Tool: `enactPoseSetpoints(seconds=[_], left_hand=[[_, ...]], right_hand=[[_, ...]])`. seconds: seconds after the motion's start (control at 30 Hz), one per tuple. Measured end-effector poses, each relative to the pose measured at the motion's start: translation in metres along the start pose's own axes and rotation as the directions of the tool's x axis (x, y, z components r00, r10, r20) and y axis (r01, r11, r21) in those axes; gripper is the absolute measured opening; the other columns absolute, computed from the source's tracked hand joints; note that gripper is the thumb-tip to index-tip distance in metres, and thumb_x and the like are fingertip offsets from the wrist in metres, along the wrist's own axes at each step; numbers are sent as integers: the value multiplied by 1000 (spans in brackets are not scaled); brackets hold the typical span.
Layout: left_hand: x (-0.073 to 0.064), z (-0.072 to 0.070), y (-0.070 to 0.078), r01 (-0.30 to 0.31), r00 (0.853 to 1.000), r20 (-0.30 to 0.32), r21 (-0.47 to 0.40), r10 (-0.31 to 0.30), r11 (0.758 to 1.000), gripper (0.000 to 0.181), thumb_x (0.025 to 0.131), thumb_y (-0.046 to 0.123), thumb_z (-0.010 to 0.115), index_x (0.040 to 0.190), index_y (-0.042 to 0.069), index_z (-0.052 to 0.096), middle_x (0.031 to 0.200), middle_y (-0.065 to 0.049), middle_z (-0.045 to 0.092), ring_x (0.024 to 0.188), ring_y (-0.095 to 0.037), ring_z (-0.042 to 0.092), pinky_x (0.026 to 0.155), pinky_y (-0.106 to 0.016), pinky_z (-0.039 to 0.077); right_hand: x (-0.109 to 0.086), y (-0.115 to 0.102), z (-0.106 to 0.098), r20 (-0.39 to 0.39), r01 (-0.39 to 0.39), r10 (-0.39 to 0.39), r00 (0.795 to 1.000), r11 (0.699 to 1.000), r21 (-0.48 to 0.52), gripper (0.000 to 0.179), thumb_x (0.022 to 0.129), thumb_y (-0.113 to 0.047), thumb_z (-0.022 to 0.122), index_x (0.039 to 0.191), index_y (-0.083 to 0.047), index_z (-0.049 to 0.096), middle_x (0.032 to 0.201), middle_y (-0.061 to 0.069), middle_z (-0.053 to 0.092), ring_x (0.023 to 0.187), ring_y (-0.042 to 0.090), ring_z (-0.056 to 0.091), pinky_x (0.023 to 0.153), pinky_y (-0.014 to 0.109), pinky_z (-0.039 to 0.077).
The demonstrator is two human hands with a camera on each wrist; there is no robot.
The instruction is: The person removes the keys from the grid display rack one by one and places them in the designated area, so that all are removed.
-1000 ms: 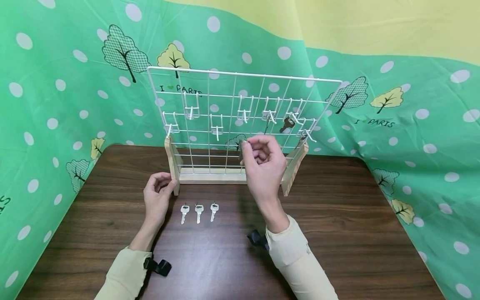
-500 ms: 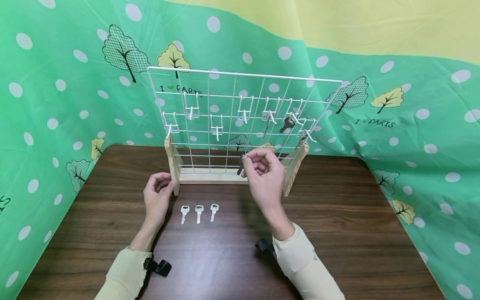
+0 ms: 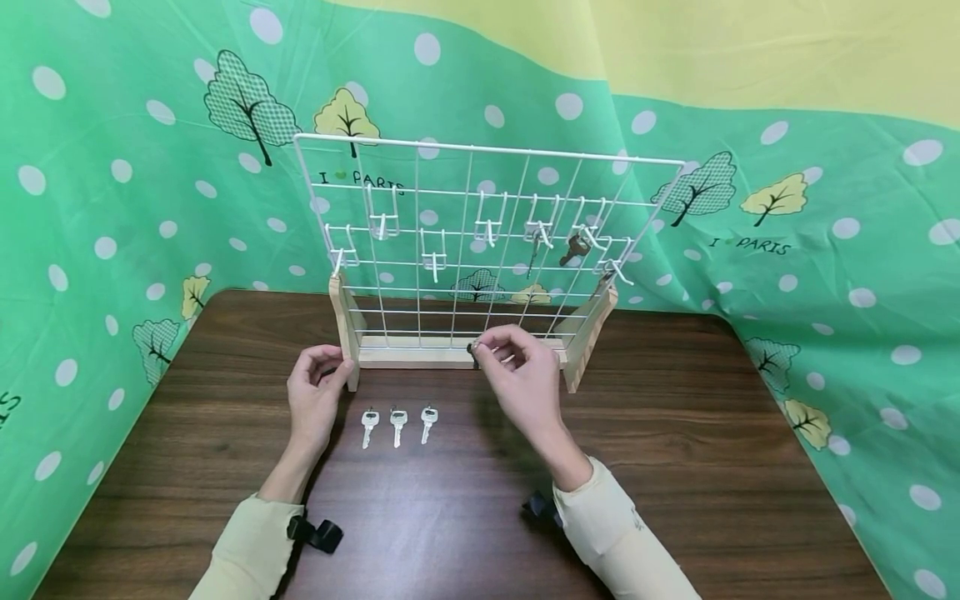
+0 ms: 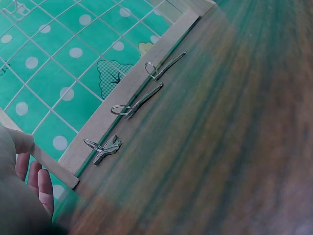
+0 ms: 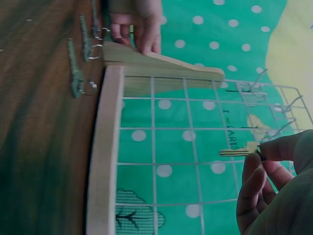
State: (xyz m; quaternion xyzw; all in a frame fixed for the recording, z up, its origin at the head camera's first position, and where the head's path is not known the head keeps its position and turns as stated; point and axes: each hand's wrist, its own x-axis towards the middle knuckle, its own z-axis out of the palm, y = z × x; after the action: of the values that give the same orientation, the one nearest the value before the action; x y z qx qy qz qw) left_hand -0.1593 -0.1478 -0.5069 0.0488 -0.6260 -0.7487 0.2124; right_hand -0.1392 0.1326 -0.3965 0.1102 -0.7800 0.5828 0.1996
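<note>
My right hand [image 3: 521, 375] pinches a key [image 5: 239, 151] between thumb and fingertips, in front of the rack's lower wires. In the right wrist view the key's blade points away from the fingers. With thumb and fingers, my left hand [image 3: 315, 392] grips the left wooden side [image 3: 344, 333] of the white wire grid rack [image 3: 442, 312]. Between the hands, three silver keys lie in a row on the table: a left key [image 3: 370, 427], a middle key [image 3: 398, 427] and a right key [image 3: 428, 423]. Each has a small ring, seen in the left wrist view.
Several white hooks, among them a left-hand hook [image 3: 383, 225], sit on the grid. A dark key [image 3: 575, 248] hangs at the right, with a thin key [image 3: 534, 252] beside it. Behind the brown table [image 3: 697, 458] hangs a green patterned cloth [image 3: 840, 317].
My right hand has moved down and slightly left with the key, from mid-grid to near the rack's wooden base. My left hand and the three keys on the table have stayed put.
</note>
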Motion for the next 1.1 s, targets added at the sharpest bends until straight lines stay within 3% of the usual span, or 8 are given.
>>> enactPoseSetpoints(seconds=[0.2,0.77,1.0,1.1], left_hand=[[0,0,-1,-3,1000,4,-5,3,1000,30,97,-15,74,122,-22,58,102,7,71,99,-8,69,81,-15,56],[1,-1,-1,-8,1000,6,-5,8,1000,30,98,-14,75,122,-22,58,103,7,71,101,-9,69,82,-16,55],[1,-1,-2,-3,1000,4,5,3,1000,30,98,-14,75,121,-21,58,104,7,71,101,-9,69,82,-16,56],[2,-1,-2,-3,1000,5,7,3,1000,30,98,-14,75,121,-21,58,104,7,71,101,-9,69,82,-16,55]], right_hand=[[-6,11,1,39,-53,55,998,997,-47,8,91,1,84,91,-7,82,78,6,74,70,10,61,63,15,48],[-18,37,10,136,-174,176,975,984,-29,7,90,6,84,92,-1,82,84,11,79,70,9,67,66,17,56],[-20,53,13,223,-273,280,934,960,-59,10,94,5,82,91,-4,81,79,8,78,69,36,76,50,22,53],[-21,58,14,262,-303,306,915,952,-53,9,94,6,82,91,-3,80,80,10,79,70,38,77,51,23,55]])
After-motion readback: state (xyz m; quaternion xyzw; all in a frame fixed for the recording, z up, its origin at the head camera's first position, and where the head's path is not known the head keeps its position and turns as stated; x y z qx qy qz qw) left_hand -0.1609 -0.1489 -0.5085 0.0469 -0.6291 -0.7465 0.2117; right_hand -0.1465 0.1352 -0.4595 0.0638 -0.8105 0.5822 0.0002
